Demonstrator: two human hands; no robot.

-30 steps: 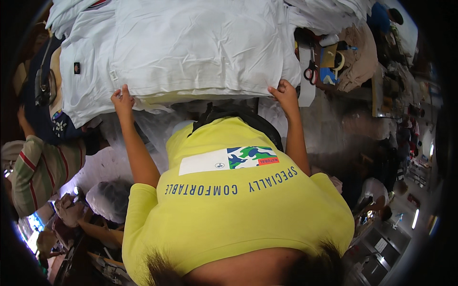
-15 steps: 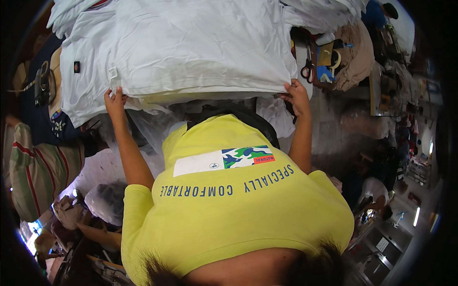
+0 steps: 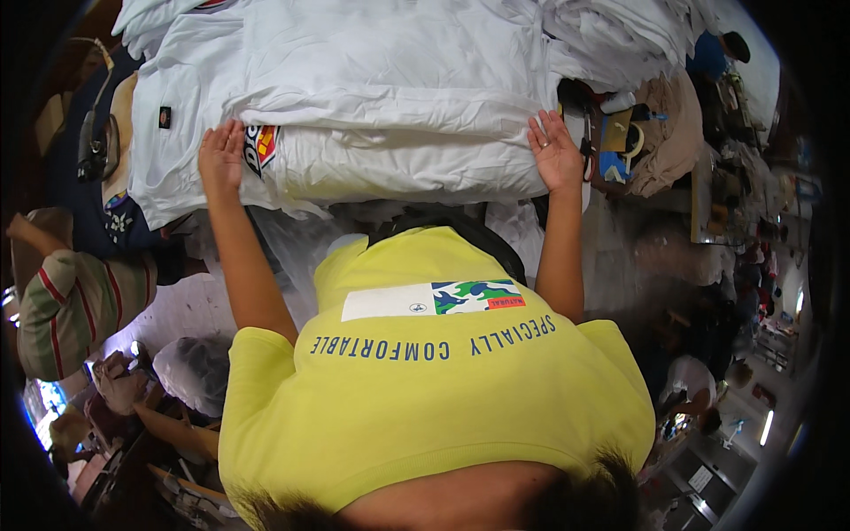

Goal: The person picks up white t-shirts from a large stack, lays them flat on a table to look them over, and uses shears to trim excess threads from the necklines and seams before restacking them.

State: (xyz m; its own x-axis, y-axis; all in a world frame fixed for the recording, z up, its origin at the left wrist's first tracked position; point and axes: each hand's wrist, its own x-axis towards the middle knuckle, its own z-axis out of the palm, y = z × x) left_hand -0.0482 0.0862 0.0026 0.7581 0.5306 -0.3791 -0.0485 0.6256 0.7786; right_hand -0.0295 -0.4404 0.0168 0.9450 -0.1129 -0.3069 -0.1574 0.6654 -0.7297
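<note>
A white T-shirt (image 3: 398, 115) lies spread on the table, its near part folded over into a thick band (image 3: 407, 168). My left hand (image 3: 221, 155) rests flat on the left end of that band, fingers spread, beside a coloured printed patch (image 3: 261, 146). At the band's right end my right hand (image 3: 555, 150) lies flat too, with a ring on one finger. Neither hand grips the cloth. My yellow shirt (image 3: 425, 380) fills the lower middle of the view.
More white garments (image 3: 637, 35) are heaped at the back right. Scissors and small tools (image 3: 611, 133) lie beside a beige cloth (image 3: 677, 133) on the right. On the left lies a dark blue cloth (image 3: 84, 186); a person in a striped sleeve (image 3: 75, 301) sits below it.
Both hands rose from the shirt's near edge and carried it away from me. The edge now lies folded over, showing the printed patch, with my palms flat on it.
</note>
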